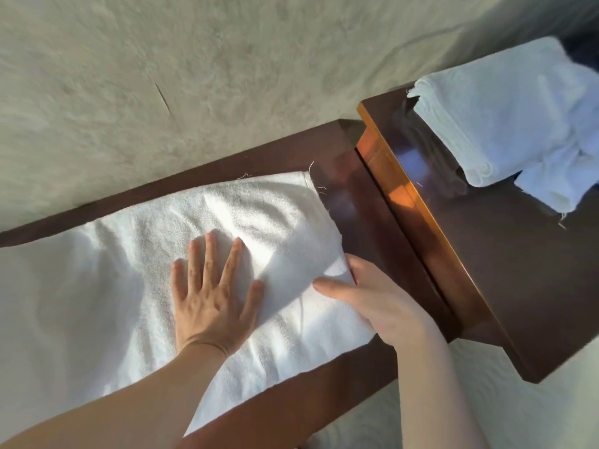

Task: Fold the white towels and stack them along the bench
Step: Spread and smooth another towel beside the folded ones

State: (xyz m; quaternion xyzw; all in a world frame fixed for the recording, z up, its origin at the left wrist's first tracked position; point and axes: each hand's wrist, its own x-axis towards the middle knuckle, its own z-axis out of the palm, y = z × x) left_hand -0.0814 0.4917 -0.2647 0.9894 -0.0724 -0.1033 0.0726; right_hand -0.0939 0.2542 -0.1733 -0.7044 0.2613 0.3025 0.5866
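Left hand (214, 293) flat, pinning the white towel (129, 286) spread on the worktop (372, 215); right hand (372, 296) pinches its edge. Draw taut, aligning corners before folding; folded towels (505, 124) lie beyond the right hand.

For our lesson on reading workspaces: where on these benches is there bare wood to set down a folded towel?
Bare wood shows on the raised bench in front of the folded towels, and in a narrower strip on the low bench between the spread towel and the step. The rest is crowded: the spread towel and both hands cover it.
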